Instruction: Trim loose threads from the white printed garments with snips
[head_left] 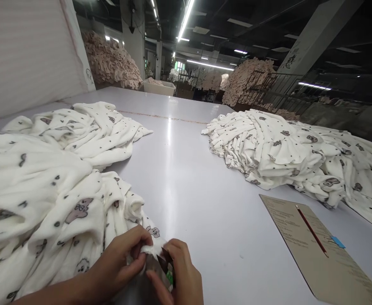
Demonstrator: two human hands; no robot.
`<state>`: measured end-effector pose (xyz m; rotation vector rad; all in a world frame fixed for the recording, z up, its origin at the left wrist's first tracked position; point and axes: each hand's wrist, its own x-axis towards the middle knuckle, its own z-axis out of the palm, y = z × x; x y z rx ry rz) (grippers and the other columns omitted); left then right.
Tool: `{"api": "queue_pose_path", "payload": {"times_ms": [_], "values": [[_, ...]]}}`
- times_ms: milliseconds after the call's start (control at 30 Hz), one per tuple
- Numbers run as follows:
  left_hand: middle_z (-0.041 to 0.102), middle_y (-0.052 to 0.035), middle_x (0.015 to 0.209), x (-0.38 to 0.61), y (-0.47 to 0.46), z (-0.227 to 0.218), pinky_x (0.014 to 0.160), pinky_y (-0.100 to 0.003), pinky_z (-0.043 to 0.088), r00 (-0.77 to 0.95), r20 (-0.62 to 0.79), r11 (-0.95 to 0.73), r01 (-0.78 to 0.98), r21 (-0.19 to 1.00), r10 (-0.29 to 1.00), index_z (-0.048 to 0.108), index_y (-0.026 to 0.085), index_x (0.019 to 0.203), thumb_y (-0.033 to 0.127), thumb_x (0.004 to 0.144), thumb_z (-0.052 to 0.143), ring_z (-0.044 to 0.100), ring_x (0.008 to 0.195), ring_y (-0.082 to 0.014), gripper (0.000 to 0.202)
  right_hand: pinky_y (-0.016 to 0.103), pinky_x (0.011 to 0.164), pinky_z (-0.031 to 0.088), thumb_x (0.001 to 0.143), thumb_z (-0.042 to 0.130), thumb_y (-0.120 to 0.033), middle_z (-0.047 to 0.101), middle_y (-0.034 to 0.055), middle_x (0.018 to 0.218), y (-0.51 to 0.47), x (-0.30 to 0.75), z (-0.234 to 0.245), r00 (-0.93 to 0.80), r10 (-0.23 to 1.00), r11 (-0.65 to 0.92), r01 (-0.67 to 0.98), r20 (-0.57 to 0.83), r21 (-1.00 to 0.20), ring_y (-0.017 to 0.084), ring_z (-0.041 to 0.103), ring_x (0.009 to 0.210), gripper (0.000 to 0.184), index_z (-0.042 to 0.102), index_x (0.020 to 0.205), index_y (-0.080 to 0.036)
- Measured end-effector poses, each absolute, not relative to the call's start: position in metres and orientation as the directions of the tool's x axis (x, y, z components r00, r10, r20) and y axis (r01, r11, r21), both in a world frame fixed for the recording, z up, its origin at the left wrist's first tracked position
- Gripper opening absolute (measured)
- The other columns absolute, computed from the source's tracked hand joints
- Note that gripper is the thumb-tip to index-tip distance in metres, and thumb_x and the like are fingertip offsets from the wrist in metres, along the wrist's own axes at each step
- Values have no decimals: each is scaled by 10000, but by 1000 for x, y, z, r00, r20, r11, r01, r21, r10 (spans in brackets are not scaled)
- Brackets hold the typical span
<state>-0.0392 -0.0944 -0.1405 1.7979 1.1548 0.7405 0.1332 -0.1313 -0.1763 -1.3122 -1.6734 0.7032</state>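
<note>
My left hand [122,258] is closed, pinching the edge of a white plush fabric [78,203] printed with small animals and dark spots. My right hand [181,271] is curled close beside it, touching the same bit of cloth. Between its thumb and fingers are what look like small thread snips [169,277], dark and pointed with a green part. My fingers cover most of this tool. The held edge belongs to a large bunched heap that spreads across the left side of the table.
A second heap of the same printed fabric [278,148] lies on the right of the pale table [186,186]. Nearer, a beige printed board [287,237] carries a red-brown pencil [311,231] and a blue clip [337,242]. Pinkish fabric piles [249,80] and a white bin [159,87] stand behind.
</note>
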Motion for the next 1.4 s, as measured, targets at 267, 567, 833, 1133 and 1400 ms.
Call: {"api": "queue_pose_path", "payload": {"times_ms": [267,567,833,1133,1400], "values": [[532,6,702,-44,-73,-143,664,-250,405,489,-297,241,177,954,820,562,139,754,480,816,525,481,692,-149,349,244,721,455,895,484,-341,584,17,848,-101,139,-167,45,998,30,267,44,-963,174,576,814,142,544,912,-213],[607,-3,697,-43,-70,-138,690,-232,406,489,-323,308,114,945,810,663,120,757,486,786,587,508,709,-148,376,269,580,440,789,496,-140,582,43,933,-116,121,-176,-244,853,512,571,462,-642,182,576,681,320,517,1084,-262],[632,-10,749,-46,-73,-146,697,-222,417,501,-319,279,157,948,804,695,139,827,446,776,630,537,756,-157,317,216,571,378,894,482,-347,466,-27,673,-105,126,-153,-29,997,72,233,68,-970,132,463,633,233,475,707,-208],[636,0,699,-44,-73,-147,648,-231,426,445,-319,310,95,946,837,683,138,783,449,721,683,544,683,-140,317,224,593,415,876,480,-415,505,-6,726,-124,134,-164,1,988,149,283,155,-947,150,522,648,230,548,789,-213],[717,-19,776,-46,-73,-144,727,-241,458,501,-294,314,45,948,814,724,151,806,378,750,685,621,776,-172,238,262,559,430,916,427,-387,612,30,825,-130,128,-179,-121,955,278,680,270,-678,196,606,648,207,588,910,-255]]}}
